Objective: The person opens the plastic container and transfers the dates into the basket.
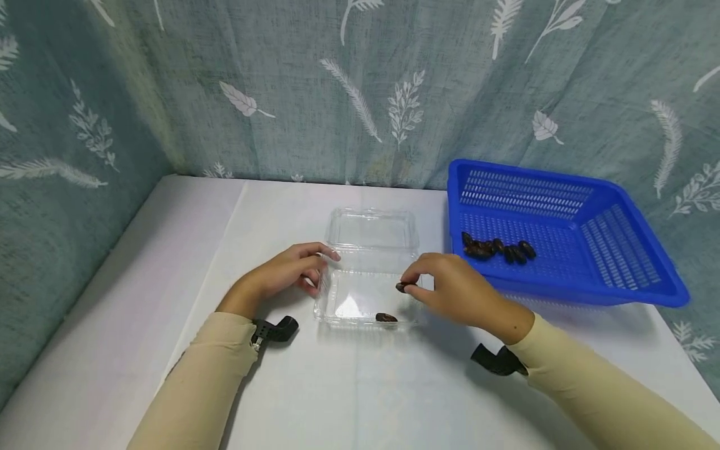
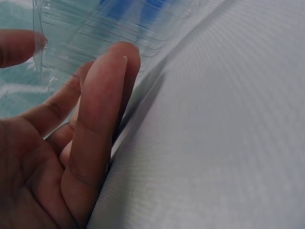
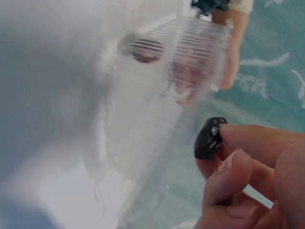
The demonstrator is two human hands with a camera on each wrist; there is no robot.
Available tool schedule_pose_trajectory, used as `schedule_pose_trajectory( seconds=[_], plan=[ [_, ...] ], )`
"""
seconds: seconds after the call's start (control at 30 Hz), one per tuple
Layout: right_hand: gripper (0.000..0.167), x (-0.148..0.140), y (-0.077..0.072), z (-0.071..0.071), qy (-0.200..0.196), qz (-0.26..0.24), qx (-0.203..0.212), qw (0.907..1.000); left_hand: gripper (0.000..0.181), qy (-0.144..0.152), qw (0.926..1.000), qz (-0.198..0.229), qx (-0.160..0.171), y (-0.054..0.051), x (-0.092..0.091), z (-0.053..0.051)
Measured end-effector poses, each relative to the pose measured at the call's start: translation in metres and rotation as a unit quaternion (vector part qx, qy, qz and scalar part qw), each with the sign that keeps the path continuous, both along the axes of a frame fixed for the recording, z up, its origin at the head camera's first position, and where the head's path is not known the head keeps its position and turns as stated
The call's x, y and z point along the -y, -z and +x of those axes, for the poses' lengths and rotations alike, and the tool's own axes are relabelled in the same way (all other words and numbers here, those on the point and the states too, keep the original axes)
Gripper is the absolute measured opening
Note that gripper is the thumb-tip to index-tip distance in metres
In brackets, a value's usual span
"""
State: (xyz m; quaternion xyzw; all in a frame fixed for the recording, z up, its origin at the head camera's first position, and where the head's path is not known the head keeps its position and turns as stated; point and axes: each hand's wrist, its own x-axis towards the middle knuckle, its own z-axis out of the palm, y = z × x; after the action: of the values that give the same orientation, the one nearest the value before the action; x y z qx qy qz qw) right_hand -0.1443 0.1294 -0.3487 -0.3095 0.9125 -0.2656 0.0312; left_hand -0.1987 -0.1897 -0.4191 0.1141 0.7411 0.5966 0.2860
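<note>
A clear plastic clamshell box (image 1: 349, 294) lies opened on the white table, its lid (image 1: 371, 230) folded back toward the wall. One dark brown, glossy date (image 1: 386, 317) is inside it near the front edge. My left hand (image 1: 287, 272) rests against the box's left side with loosely extended fingers; in the left wrist view the fingertips (image 2: 102, 78) touch the clear plastic. Above the box's right part, my right hand (image 1: 455, 290) pinches another date (image 3: 209, 139) between thumb and fingers.
At the right stands a blue plastic basket (image 1: 607, 290) with slotted walls; several dates (image 1: 495, 249) lie inside at its left. A patterned green curtain (image 1: 304, 94) hangs behind and beside the white table (image 1: 281, 400). Black camera mounts (image 1: 275, 330) sit on both wrists.
</note>
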Motion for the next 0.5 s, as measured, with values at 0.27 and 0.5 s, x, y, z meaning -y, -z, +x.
schedule_pose_trajectory(
  seconds=[0.27, 0.5],
  plan=[
    [0.013, -0.03, -0.018, -0.001, 0.047, -0.044, -0.076, 0.995, 0.038, 0.0, 0.9999, -0.015, 0.0, 0.001, 0.0, 0.0],
    [0.012, -0.067, -0.028, -0.02, 0.107, -0.055, -0.121, 0.9854, 0.038, -0.002, 0.9999, -0.007, -0.008, 0.003, 0.0, -0.001]
  ],
)
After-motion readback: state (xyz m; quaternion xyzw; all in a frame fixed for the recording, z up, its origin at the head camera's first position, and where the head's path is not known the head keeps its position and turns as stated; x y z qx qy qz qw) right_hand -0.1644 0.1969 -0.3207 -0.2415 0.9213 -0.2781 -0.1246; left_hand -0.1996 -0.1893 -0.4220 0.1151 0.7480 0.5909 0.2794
